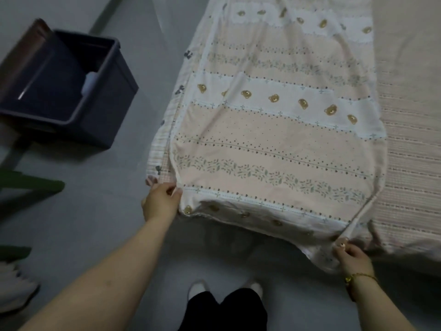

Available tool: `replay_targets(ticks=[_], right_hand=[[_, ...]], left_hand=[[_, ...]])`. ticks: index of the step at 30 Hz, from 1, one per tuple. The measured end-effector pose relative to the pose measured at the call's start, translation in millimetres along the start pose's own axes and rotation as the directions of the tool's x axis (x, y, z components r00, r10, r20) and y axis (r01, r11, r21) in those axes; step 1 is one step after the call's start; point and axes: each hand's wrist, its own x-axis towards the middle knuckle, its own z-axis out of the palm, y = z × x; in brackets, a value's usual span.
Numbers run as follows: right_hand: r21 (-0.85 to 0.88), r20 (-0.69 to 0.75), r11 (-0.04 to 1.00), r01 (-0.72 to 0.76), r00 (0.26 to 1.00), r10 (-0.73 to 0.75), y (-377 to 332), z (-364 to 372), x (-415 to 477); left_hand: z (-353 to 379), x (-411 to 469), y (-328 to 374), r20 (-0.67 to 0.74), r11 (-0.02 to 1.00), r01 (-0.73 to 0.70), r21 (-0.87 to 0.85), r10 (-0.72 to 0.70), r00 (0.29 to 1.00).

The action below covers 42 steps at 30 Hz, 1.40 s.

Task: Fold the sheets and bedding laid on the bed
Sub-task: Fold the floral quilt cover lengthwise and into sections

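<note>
The left hand (161,201) pinches the near left corner of the bear-print sheet (274,144) between thumb and curled fingers. The right hand (354,255) pinches the near right corner in the same closed grip, lower down and just off the end of the bed (410,163). The sheet lies in one long strip along the left side of the bed, and its near edge sags between the two grips.

The risks, as I judge them:
- The right corner is bunched into a ridge, so a fold carried forward could set skewed.
- A lower layer peeks out along the left edge. I cannot tell if it is the same piece, but it looks misaligned and may slide further when the corners lift.
- The sagging near edge hangs close to the floor (107,211) and could drag on it.
- A thin pinch may lose a corner under the cloth's weight.

Counted:
- two hands, each holding one corner
- one bear-print sheet
- one bracelet (360,277), on the right wrist
- two feet (198,289)
- one dark storage bin (100,111) on the floor, well to the left
- one pale item (89,83) inside the bin
</note>
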Motion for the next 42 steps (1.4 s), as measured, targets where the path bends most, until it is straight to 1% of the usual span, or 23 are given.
replay_targets(ticks=[1, 2, 3, 4, 5, 6, 7, 8, 10, 12, 14, 18, 21, 26, 27, 29, 32, 34, 36, 38, 39, 40, 42], right_hand=[[-0.002, -0.009, 1.0, 0.005, 1.0, -0.005, 1.1, 3.8, -0.5], [0.0, -0.015, 1.0, 0.009, 1.0, -0.009, 1.6, 7.5, -2.6], [-0.001, -0.03, 1.0, 0.018, 0.999, -0.018, 3.5, 11.5, -4.3], [-0.018, -0.037, 0.999, 0.034, 0.999, -0.034, 4.1, 15.7, -6.7], [-0.034, -0.037, 0.998, 0.052, 0.998, -0.053, 5.3, 19.6, -8.3], [-0.054, -0.038, 0.996, 0.065, 0.997, -0.067, 5.5, 23.3, -10.0], [-0.072, -0.042, 0.995, 0.07, 0.996, -0.074, 6.4, 25.5, -10.4], [-0.075, -0.042, 0.995, 0.059, 0.997, -0.062, 5.7, 27.2, -11.8], [-0.039, -0.046, 0.999, 0.009, 0.999, -0.011, 6.8, 27.3, -12.5], [0.002, -0.064, 0.999, -0.037, 0.997, 0.037, 11.0, 24.0, -14.2], [0.052, -0.068, 0.997, -0.061, 0.996, 0.064, 12.9, 19.0, -20.6], [0.168, -0.097, 0.983, -0.07, 0.991, 0.087, 3.6, 1.7, -39.7], [0.235, -0.141, 0.972, -0.026, 0.988, 0.06, -11.9, -12.7, -57.6], [0.294, -0.146, 0.954, 0.064, 0.989, -0.021, -35.7, -48.9, -96.3], [0.302, -0.166, 0.949, 0.086, 0.986, -0.036, -38.8, -63.1, -107.2], [0.295, -0.189, 0.952, 0.085, 0.982, -0.029, -32.2, -84.5, -117.9], [0.245, -0.164, 0.968, 0.046, 0.987, -0.005, -25.1, -98.1, -128.6], [0.148, -0.117, 0.986, 0.073, 0.992, -0.056, -39.6, -95.2, -137.0], [0.039, -0.035, 0.986, 0.163, 0.986, -0.162, -72.5, -92.3, -151.9], [0.029, 0.035, 0.953, 0.301, 0.953, -0.302, -119.5, -97.7, -164.3], [0.088, 0.02, 0.916, 0.392, 0.919, -0.395, -145.1, -109.3, -174.8], [0.163, -0.009, 0.869, 0.467, 0.882, -0.472, -166.0, -125.0, -183.3], [0.34, -0.174, 0.72, 0.605, 0.793, -0.584, -190.8, -175.7, -205.4]], left_hand=[[4.5, -1.2, 0.0, -0.011, 0.999, -0.032, -0.032, 0.032, 0.999], [7.2, -2.1, 1.6, -0.025, 0.996, -0.037, -0.076, 0.035, 0.999], [8.9, -2.4, 4.8, -0.033, 0.992, -0.003, -0.126, -0.001, 0.999], [8.9, -1.2, 8.2, -0.029, 0.983, 0.064, -0.17, -0.07, 0.997], [9.0, 1.0, 10.4, -0.021, 0.975, 0.132, -0.177, -0.138, 0.99], [8.8, 2.8, 12.2, -0.013, 0.977, 0.164, -0.135, -0.167, 0.986], [8.5, 4.1, 14.1, -0.003, 0.983, 0.168, -0.08, -0.168, 0.986], [8.2, 6.1, 14.2, 0.015, 0.986, 0.159, -0.053, -0.158, 0.987], [8.0, 9.2, 13.4, 0.068, 0.983, 0.166, -0.081, -0.161, 0.985], [6.5, 11.0, 7.3, 0.124, 0.964, 0.225, -0.144, -0.208, 0.97], [2.4, 7.9, 0.3, 0.191, 0.925, 0.291, -0.246, -0.248, 0.95], [-12.2, -8.8, -4.5, 0.268, 0.862, 0.325, -0.389, -0.231, 0.935], [-30.3, -21.1, -0.2, 0.299, 0.807, 0.316, -0.499, -0.182, 0.937], [-73.8, -37.8, 11.0, 0.312, 0.725, 0.296, -0.622, -0.117, 0.943], [-89.0, -40.9, 15.1, 0.294, 0.728, 0.268, -0.631, -0.095, 0.951], [-106.0, -42.2, 12.3, 0.288, 0.754, 0.26, -0.603, -0.098, 0.953], [-120.9, -52.1, 26.1, 0.337, 0.795, 0.297, -0.529, -0.124, 0.933], [-125.3, -67.7, 49.8, 0.337, 0.877, 0.213, -0.43, -0.064, 0.94], [-132.2, -88.5, 83.2, 0.296, 0.936, 0.045, -0.349, 0.064, 0.953], [-148.4, -109.8, 126.6, 0.223, 0.935, -0.113, -0.336, 0.195, 0.955], [-166.4, -121.5, 152.0, 0.179, 0.905, -0.151, -0.398, 0.238, 0.955], [-186.2, -127.9, 171.0, 0.152, 0.852, -0.152, -0.501, 0.259, 0.954], [-232.3, -133.7, 190.8, 0.078, 0.645, -0.151, -0.749, 0.313, 0.947]])
